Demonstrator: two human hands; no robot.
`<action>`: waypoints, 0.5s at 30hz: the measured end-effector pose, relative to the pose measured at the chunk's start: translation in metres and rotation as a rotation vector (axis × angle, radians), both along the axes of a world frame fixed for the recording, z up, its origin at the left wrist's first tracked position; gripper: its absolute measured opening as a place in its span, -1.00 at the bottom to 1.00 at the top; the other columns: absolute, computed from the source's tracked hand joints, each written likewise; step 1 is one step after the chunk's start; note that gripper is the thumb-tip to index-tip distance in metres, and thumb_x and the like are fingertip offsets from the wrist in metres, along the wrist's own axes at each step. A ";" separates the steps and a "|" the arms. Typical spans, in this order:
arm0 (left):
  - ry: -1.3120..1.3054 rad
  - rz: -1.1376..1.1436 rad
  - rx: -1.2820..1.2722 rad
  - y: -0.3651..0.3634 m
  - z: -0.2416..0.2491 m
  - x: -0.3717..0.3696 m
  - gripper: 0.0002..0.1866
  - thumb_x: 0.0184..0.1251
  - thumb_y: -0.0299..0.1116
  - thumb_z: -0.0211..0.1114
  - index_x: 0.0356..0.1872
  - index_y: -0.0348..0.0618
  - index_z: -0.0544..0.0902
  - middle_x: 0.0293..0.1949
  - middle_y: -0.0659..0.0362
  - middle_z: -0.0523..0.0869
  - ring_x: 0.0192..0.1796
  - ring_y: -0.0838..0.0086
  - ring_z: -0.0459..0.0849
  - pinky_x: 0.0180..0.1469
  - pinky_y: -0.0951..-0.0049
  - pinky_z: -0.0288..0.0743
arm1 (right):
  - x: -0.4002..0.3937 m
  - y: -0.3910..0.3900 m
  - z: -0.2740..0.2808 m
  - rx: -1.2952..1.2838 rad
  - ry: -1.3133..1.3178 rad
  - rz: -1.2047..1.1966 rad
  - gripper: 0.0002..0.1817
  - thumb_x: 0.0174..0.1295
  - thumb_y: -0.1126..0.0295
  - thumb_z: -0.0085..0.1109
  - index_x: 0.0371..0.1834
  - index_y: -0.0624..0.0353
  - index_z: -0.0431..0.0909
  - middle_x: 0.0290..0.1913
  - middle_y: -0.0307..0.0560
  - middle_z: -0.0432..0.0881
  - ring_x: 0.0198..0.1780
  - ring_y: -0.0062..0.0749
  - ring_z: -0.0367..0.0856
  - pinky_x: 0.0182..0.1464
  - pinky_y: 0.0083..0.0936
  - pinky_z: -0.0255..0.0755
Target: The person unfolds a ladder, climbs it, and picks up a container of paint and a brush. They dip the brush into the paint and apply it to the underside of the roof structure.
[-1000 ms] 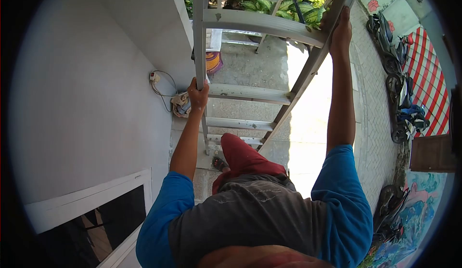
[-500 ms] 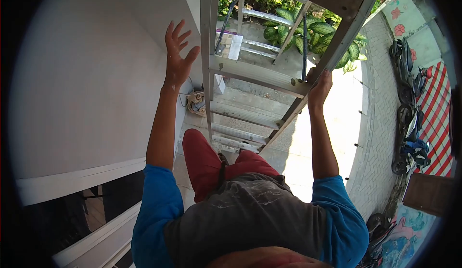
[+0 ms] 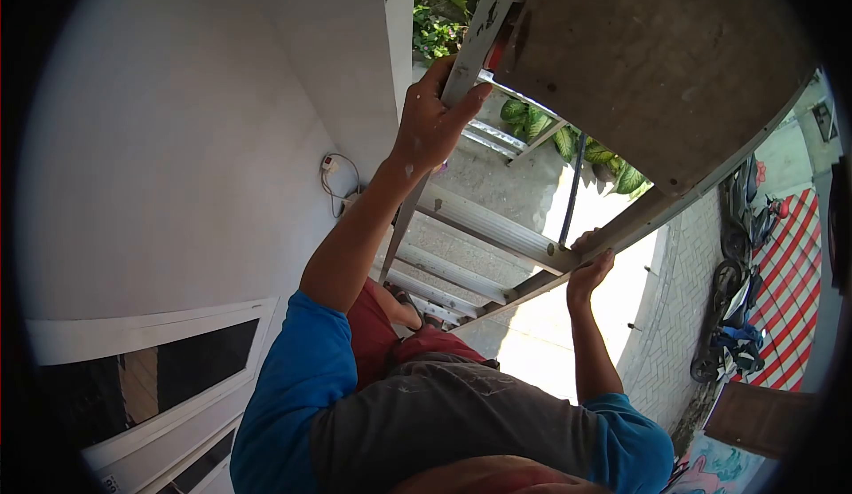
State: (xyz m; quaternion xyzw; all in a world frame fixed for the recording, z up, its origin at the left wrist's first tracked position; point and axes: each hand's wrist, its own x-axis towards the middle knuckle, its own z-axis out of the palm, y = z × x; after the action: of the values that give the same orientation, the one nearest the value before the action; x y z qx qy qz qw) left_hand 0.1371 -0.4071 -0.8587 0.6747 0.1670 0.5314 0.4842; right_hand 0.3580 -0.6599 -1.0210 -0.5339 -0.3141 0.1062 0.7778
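Note:
An aluminium stepladder (image 3: 497,225) stands in front of me, its steps running down to the paving. My left hand (image 3: 433,119) is wrapped round its left rail, high up. Lower down, my right hand (image 3: 589,272) grips the right rail, close to the end of a step. A flat brown board (image 3: 652,59) lies across the upper part of the ladder, above both hands. My legs in red trousers are at the ladder's lower steps, and a foot in a sandal shows there.
A pale wall (image 3: 204,139) rises close on my left, with a white-framed window (image 3: 177,370) below. A cable with a white plug (image 3: 330,164) hangs by its corner. Leafy plants (image 3: 537,121) grow behind the ladder. Several motorbikes (image 3: 732,316) stand at right beside a red-striped panel (image 3: 790,290).
My left hand has gone from open in the air to gripping the left rail. The right hand stays on the right rail. My view has shifted, and more of the board shows.

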 end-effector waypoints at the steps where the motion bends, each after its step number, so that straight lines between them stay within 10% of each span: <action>1: 0.025 0.002 0.018 0.003 -0.003 0.000 -0.47 0.39 -0.11 0.43 0.15 -0.35 0.56 -0.49 0.22 0.66 -0.45 0.65 0.56 -0.41 0.52 0.43 | 0.003 0.000 -0.004 0.006 -0.022 0.017 -0.26 0.45 -0.34 -0.10 0.02 0.30 0.38 -0.31 -0.05 0.47 -0.34 -0.37 0.48 -0.32 -0.43 0.42; 5: 0.052 -0.071 -0.056 0.000 -0.017 0.002 -0.39 0.32 -0.20 0.48 0.24 -0.37 0.49 -0.16 -0.04 0.76 -0.20 0.42 0.74 -0.12 0.39 0.62 | 0.018 -0.006 -0.019 -0.072 -0.050 0.035 -0.16 0.37 -0.49 -0.10 -0.04 0.26 0.39 -0.31 -0.06 0.48 -0.33 -0.39 0.51 -0.29 -0.42 0.48; 15: 0.142 0.005 -0.083 0.002 -0.034 0.011 -0.39 0.26 -0.20 0.47 0.25 -0.31 0.49 -0.10 -0.11 0.76 -0.10 0.19 0.80 0.00 0.28 0.62 | 0.026 -0.008 -0.021 -0.405 -0.325 -0.064 0.04 0.35 -0.59 -0.46 -0.26 0.36 0.53 -0.36 0.05 0.63 -0.23 -0.19 0.64 -0.08 -0.26 0.53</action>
State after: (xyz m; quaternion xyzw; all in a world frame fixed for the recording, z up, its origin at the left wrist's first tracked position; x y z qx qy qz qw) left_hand 0.1479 -0.4048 -0.8931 0.6895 0.2247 0.4761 0.4975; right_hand 0.3842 -0.6683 -1.0418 -0.6983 -0.3902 0.0552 0.5975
